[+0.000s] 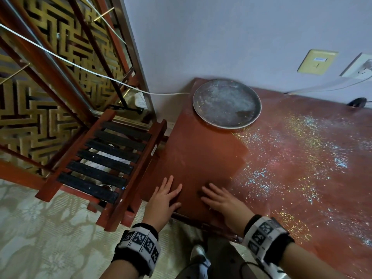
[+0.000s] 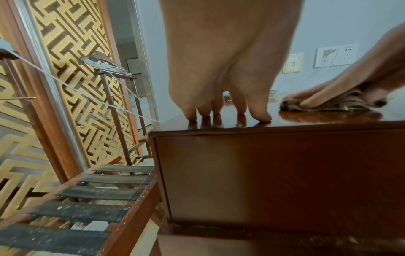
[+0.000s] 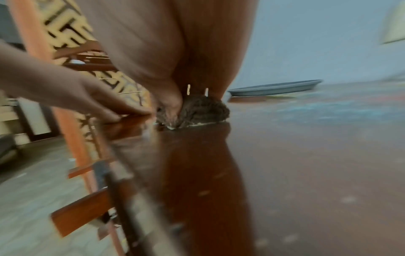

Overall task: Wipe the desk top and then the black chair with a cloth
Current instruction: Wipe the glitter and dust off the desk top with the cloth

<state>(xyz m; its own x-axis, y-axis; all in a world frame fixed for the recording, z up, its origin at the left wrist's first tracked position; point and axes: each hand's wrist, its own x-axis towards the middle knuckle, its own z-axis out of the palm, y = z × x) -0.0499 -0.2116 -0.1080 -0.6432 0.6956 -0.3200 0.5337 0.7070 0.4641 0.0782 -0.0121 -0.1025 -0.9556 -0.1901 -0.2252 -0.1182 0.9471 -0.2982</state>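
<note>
Our right hand (image 1: 220, 200) presses the crumpled brown cloth (image 2: 324, 102) flat-fingered, left hand (image 1: 164, 198) braced open on the glossy red-brown tabletop (image 1: 201, 154) — we'd sweep right, into the glitter-speckled dust (image 1: 298, 150).

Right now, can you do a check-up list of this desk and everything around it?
Surface: desk top red-brown; left part glossy, right part covered in glittery specks.
Job's things: brown cloth bunched flat on the desk under the right hand; black chair: not seen.
Clutter: round grey tray at the back left corner, dusty.
Hands: left hand flat on the desk near its left edge, fingers straight; right hand presses the cloth.
Cables: white cable runs from the wall corner across the lattice screen; another plugged into the wall socket.
Surroundings: slatted rack left of the desk, gold lattice screen, patterned carpet.
</note>
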